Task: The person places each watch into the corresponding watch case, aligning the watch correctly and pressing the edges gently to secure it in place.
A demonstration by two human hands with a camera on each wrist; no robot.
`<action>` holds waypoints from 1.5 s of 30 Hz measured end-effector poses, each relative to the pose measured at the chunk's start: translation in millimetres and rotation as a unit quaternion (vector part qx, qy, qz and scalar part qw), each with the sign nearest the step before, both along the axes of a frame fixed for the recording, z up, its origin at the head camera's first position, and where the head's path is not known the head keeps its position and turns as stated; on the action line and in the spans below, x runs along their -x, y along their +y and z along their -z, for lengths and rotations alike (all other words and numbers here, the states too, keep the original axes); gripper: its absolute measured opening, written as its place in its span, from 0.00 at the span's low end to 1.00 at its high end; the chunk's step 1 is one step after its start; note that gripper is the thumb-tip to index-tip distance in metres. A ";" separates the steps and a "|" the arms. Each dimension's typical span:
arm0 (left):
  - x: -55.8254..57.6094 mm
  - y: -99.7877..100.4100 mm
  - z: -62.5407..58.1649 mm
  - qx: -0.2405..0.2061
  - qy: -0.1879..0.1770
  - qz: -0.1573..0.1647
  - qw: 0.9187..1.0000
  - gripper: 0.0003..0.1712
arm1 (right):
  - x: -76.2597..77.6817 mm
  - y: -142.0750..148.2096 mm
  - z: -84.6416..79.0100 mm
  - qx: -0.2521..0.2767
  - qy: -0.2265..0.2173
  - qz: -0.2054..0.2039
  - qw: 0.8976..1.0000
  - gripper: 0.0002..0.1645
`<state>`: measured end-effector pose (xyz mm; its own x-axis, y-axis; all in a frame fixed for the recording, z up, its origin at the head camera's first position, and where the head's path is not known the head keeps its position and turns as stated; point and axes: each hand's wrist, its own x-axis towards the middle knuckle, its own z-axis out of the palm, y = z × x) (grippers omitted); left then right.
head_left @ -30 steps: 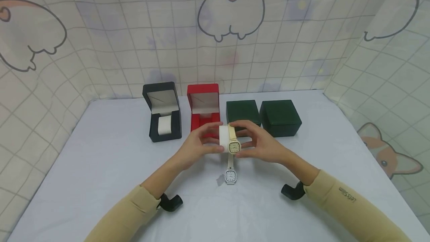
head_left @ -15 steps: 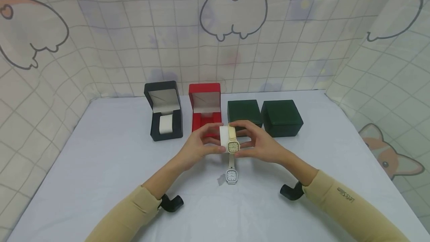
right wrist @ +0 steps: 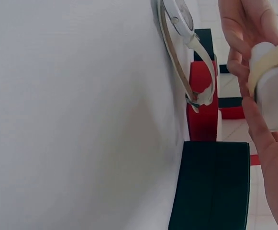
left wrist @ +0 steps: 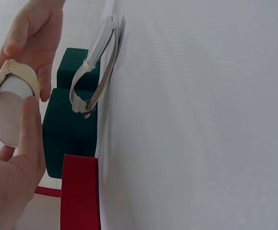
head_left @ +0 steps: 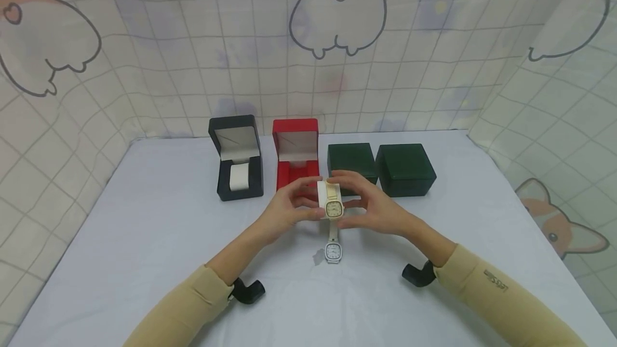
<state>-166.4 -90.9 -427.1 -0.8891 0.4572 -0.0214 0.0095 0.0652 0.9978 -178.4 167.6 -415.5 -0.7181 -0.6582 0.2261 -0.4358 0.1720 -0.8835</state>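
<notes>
My left hand (head_left: 286, 210) pinches a white watch cushion (head_left: 321, 200) by its left end, above the table. A cream-strapped wristwatch (head_left: 334, 209) with a squarish gold case loops around the cushion. From the other side my right hand (head_left: 376, 209) holds the watch, fingertips at its strap and case. Cushion also shows on the right of the strap. In the left wrist view, the cushion's rounded end (left wrist: 9, 117) faces the camera with the strap (left wrist: 25, 73) behind it. Below the hands, a white wristwatch (head_left: 333, 251) with its strap buckled lies on the table.
Behind the hands stand an open black watch box (head_left: 239, 181) with a white cushion inside, an open red box (head_left: 297, 167) with no cushion showing, and two shut green boxes (head_left: 354, 157) (head_left: 407, 167). A small grey patch (head_left: 318, 256) lies beside the white watch.
The cream-strapped watch has slid left along the cushion, so some of the cushion now shows on its right. Both hands stay nearly in place; the view shifts slightly.
</notes>
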 end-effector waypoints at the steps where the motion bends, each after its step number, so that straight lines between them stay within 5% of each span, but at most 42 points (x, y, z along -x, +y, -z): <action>1: 0.2 -0.2 0.5 -0.003 -0.004 0.001 1.000 0.41 | -0.2 0.1 1.1 0.000 0.006 0.001 1.000 0.49; 10: 2.1 -2.1 3.6 -0.036 -0.035 0.016 0.999 0.41 | -2.2 -5.4 9.2 0.016 0.039 0.028 0.999 0.37; 45: 3.4 1.0 3.8 -0.024 0.012 0.004 1.000 0.42 | -4.6 -10.0 12.3 0.031 0.011 0.063 0.997 0.35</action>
<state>-169.8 -89.9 -430.9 -0.8850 0.4650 0.0218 0.0338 0.0175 0.9993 -173.8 157.6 -427.8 -0.7890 -0.5465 0.2807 -0.4339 0.1721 -0.8844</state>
